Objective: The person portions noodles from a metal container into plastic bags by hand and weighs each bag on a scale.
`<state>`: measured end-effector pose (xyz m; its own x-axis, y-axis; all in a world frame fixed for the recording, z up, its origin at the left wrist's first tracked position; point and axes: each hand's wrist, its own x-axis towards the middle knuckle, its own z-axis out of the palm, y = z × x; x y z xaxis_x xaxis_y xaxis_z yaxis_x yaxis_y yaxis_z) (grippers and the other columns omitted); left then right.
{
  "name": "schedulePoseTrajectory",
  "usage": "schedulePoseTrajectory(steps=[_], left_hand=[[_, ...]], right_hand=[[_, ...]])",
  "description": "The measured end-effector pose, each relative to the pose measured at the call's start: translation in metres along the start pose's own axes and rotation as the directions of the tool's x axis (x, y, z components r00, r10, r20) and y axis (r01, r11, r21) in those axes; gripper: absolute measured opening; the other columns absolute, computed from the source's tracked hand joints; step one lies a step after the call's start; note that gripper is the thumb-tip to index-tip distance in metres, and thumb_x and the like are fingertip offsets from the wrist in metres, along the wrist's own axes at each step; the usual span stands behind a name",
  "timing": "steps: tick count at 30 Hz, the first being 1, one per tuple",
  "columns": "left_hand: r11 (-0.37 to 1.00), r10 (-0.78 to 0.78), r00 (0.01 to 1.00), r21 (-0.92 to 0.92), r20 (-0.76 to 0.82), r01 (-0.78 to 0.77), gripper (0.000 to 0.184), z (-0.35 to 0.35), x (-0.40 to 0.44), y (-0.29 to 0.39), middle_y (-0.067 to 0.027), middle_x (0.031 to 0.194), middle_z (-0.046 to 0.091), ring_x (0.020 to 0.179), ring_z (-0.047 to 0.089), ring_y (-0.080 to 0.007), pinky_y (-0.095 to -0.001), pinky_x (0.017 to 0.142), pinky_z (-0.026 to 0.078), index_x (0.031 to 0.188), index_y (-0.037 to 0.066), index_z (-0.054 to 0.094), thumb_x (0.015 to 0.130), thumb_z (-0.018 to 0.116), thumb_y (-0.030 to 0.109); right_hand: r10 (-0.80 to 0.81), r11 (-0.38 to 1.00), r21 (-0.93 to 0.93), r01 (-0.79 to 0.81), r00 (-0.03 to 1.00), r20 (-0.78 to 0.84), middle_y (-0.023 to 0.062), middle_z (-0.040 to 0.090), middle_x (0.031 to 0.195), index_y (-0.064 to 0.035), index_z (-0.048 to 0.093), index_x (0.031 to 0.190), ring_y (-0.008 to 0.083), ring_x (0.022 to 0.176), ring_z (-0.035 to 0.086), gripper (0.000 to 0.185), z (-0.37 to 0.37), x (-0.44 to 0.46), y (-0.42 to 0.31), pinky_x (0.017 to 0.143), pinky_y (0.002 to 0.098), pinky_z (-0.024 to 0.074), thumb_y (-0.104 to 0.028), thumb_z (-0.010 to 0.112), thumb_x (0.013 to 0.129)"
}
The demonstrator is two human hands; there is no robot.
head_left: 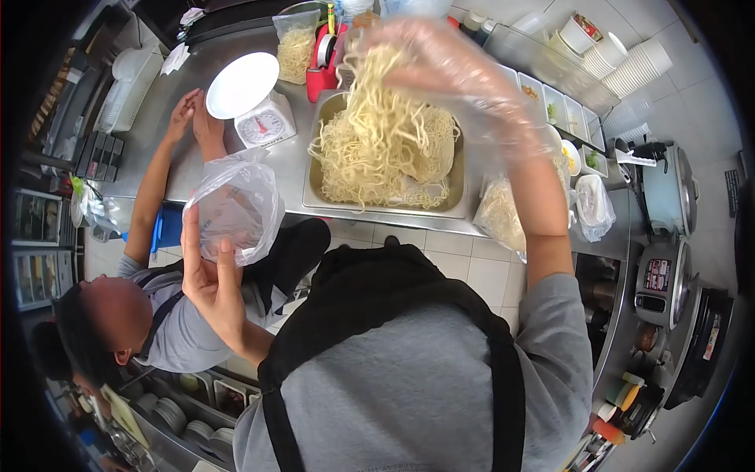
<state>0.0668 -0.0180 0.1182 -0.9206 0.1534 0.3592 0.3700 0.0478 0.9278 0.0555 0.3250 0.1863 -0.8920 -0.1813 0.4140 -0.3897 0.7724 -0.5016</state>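
My right hand (pixel 425 67), in a clear plastic glove, is closed on a clump of noodles (pixel 376 86). The strands hang down over the heap of noodles (pixel 358 161) in a metal tray (pixel 385 206). Bare and held to the left, my left hand (pixel 211 283) grips a clear plastic bag (pixel 245 206), whose mouth is spread wide. Nothing shows inside that bag. Behind it stands a kitchen scale (pixel 266 122) with a round white pan (pixel 242 85) on top.
A co-worker at the left rests both hands (pixel 195 114) on the steel counter (pixel 165 169) beside the scale. Filled noodle bags (pixel 297 51) (pixel 503 208) stand behind and right of the tray. A red tape dispenser (pixel 321 75) and topping containers (pixel 570 118) are nearby.
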Motion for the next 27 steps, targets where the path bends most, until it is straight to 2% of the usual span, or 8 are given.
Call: schedulePoseTrajectory(steps=[3, 5, 11, 18, 21, 22, 24, 27], left_hand=[[0.999, -0.014, 1.000, 0.044, -0.008, 0.014, 0.050, -0.001, -0.001, 0.000, -0.0157, 0.136, 0.043, 0.117, 0.046, -0.0183, -0.0262, 0.091, 0.042, 0.134, -0.005, 0.040, 0.086, 0.054, -0.002], [0.997, -0.010, 1.000, 0.082, -0.003, 0.011, 0.052, -0.002, -0.001, -0.003, -0.0178, 0.138, 0.042, 0.125, 0.041, -0.0204, -0.0291, 0.100, 0.036, 0.134, -0.007, 0.037, 0.087, 0.056, 0.001], [1.000, -0.002, 1.000, 0.022, -0.009, 0.002, 0.051, -0.003, -0.004, -0.008, -0.0178, 0.138, 0.042, 0.124, 0.042, -0.0198, -0.0290, 0.100, 0.036, 0.135, -0.006, 0.037, 0.087, 0.056, 0.002], [1.000, -0.020, 1.000, 0.013, 0.014, 0.020, 0.051, 0.001, -0.003, -0.007, -0.0179, 0.137, 0.042, 0.122, 0.043, -0.0201, -0.0293, 0.096, 0.040, 0.135, -0.007, 0.037, 0.087, 0.054, 0.000], [1.000, -0.027, 1.000, 0.009, 0.015, 0.027, 0.051, 0.002, -0.001, -0.006, -0.0181, 0.137, 0.042, 0.122, 0.044, -0.0201, -0.0295, 0.095, 0.042, 0.135, -0.007, 0.036, 0.087, 0.054, -0.001], [0.999, -0.023, 1.000, 0.031, 0.021, 0.022, 0.051, 0.002, -0.001, -0.005, -0.0182, 0.137, 0.042, 0.122, 0.044, -0.0200, -0.0295, 0.094, 0.042, 0.135, -0.007, 0.036, 0.087, 0.054, -0.001], [0.999, -0.016, 1.000, 0.031, 0.009, 0.015, 0.050, 0.004, 0.001, -0.005, -0.0174, 0.136, 0.043, 0.117, 0.047, -0.0188, -0.0283, 0.089, 0.046, 0.133, -0.007, 0.038, 0.086, 0.054, -0.003], [1.000, -0.021, 1.000, 0.011, -0.009, 0.021, 0.048, 0.005, 0.002, -0.006, -0.0156, 0.134, 0.044, 0.109, 0.051, -0.0165, -0.0262, 0.079, 0.052, 0.131, -0.006, 0.043, 0.084, 0.055, -0.006]], right_hand=[[0.245, 0.856, 0.485, -0.180, 0.967, -0.075, 0.0058, 0.060, 0.109, -0.0070, 0.063, 0.101, 0.0183, 0.102, 0.058, 0.021, -0.026, 0.015, -0.035, 0.090, 0.0293, 0.0451, -0.007, 0.059, 0.080], [0.240, 0.837, 0.527, -0.148, 0.964, -0.110, 0.0060, 0.060, 0.109, -0.0069, 0.062, 0.101, 0.0186, 0.102, 0.058, 0.022, -0.032, 0.019, -0.045, 0.090, 0.0295, 0.0448, -0.006, 0.059, 0.080], [0.230, 0.822, 0.555, -0.127, 0.966, -0.120, 0.0066, 0.060, 0.109, -0.0066, 0.062, 0.102, 0.0195, 0.104, 0.057, 0.024, -0.032, 0.028, -0.045, 0.092, 0.0300, 0.0440, -0.003, 0.059, 0.078], [0.323, 0.739, 0.592, -0.321, 0.940, 0.107, 0.0073, 0.060, 0.110, -0.0063, 0.061, 0.104, 0.0205, 0.105, 0.056, 0.027, 0.011, 0.014, 0.005, 0.093, 0.0307, 0.0430, 0.000, 0.059, 0.077], [0.326, 0.815, 0.390, -0.430, 0.895, 0.305, 0.0092, 0.059, 0.115, -0.0058, 0.061, 0.106, 0.0229, 0.109, 0.054, 0.030, 0.064, -0.012, 0.059, 0.096, 0.0339, 0.0411, 0.001, 0.059, 0.077], [0.252, 0.957, 0.047, -0.286, 0.900, 0.355, 0.0103, 0.057, 0.119, -0.0057, 0.061, 0.107, 0.0248, 0.111, 0.053, 0.031, 0.082, -0.017, 0.088, 0.098, 0.0361, 0.0400, 0.000, 0.060, 0.077], [0.508, 0.861, -0.316, -0.398, 0.639, 0.578, 0.0157, 0.050, 0.128, -0.0094, 0.053, 0.123, 0.0319, 0.109, 0.053, 0.050, 0.094, -0.018, 0.056, 0.094, 0.0412, 0.0439, 0.001, 0.061, 0.075], [0.278, 0.878, -0.474, -0.067, 0.878, 0.390, 0.0208, 0.044, 0.132, -0.0118, 0.040, 0.134, 0.0379, 0.109, 0.052, 0.065, 0.130, -0.047, 0.048, 0.089, 0.0440, 0.0470, 0.002, 0.059, 0.074]])
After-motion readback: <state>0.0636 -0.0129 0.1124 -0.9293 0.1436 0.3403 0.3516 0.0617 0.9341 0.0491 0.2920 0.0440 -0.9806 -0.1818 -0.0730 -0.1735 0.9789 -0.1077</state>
